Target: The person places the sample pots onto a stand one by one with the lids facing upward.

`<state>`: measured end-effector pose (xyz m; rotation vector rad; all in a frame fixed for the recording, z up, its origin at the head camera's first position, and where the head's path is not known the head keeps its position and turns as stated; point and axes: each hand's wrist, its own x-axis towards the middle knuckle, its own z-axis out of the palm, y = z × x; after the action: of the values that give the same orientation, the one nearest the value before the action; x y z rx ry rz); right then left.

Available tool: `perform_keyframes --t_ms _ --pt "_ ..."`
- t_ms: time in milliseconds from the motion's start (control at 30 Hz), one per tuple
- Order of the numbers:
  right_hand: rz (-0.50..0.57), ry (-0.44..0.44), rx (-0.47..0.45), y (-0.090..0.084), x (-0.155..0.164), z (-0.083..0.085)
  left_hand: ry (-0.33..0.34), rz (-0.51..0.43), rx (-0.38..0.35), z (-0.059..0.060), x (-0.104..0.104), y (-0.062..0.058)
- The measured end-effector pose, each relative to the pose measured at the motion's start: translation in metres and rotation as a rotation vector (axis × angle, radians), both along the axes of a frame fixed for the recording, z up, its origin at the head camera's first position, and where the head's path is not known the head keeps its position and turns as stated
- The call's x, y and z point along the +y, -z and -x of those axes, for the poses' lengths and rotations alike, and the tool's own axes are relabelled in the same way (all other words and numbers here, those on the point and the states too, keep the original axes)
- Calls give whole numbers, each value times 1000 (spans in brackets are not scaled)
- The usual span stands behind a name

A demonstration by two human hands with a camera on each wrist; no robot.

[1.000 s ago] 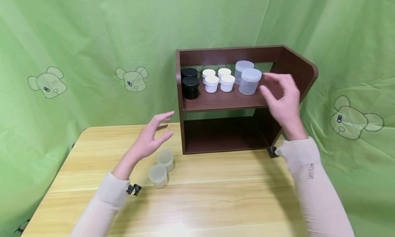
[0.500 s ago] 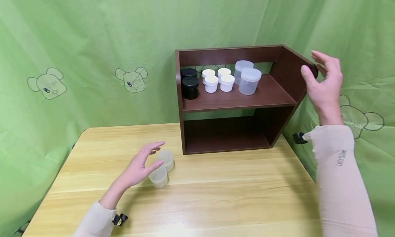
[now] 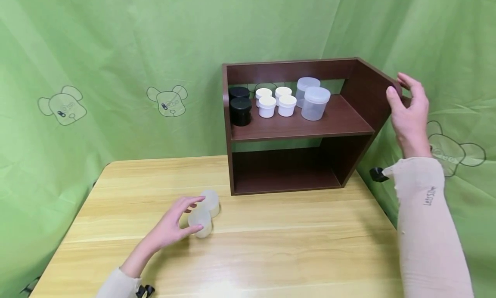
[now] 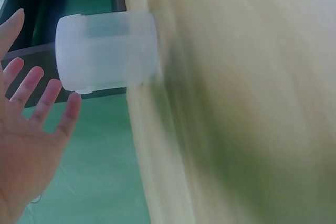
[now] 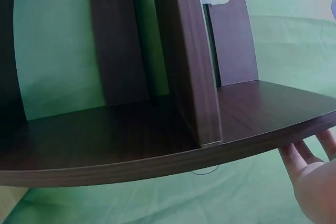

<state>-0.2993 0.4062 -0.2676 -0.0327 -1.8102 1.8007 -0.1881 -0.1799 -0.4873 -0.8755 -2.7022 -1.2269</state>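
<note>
Two translucent lidded jars stand together on the wooden table [image 3: 271,246], a near jar [image 3: 202,224] and a far jar [image 3: 212,200]. My left hand [image 3: 184,216] reaches over the near jar with its fingers straight; in the left wrist view that hand [image 4: 31,129] is spread beside the jar [image 4: 107,51], a small gap between them. My right hand [image 3: 406,100] grips the front edge of the right side panel of the dark brown shelf [image 3: 302,128], thumb inside and fingers outside. Its fingers [image 5: 310,161] show behind the panel [image 5: 157,153].
On the shelf's upper board stand two black jars [image 3: 240,110], several small white jars [image 3: 277,102] and two larger clear jars [image 3: 315,103]. The lower compartment [image 3: 284,171] holds nothing. Green cloth hangs behind and at both sides. The table's edge runs just right of the shelf.
My left hand has come down from mid-air to the near jar on the table. My right hand left the clear jars on the shelf and took hold of the right side panel.
</note>
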Motion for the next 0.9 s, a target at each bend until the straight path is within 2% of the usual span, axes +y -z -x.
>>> perform_keyframes --t_ms 100,167,433,900 --pt "85 -40 41 6 2 4 6 16 0 -1 0 3" --pt "96 -38 66 9 3 7 -1 28 -8 -1 0 6" --pt "10 40 100 14 7 12 -35 54 -13 -3 -1 13" --pt "28 25 81 12 4 12 -38 29 -72 -1 -3 21"
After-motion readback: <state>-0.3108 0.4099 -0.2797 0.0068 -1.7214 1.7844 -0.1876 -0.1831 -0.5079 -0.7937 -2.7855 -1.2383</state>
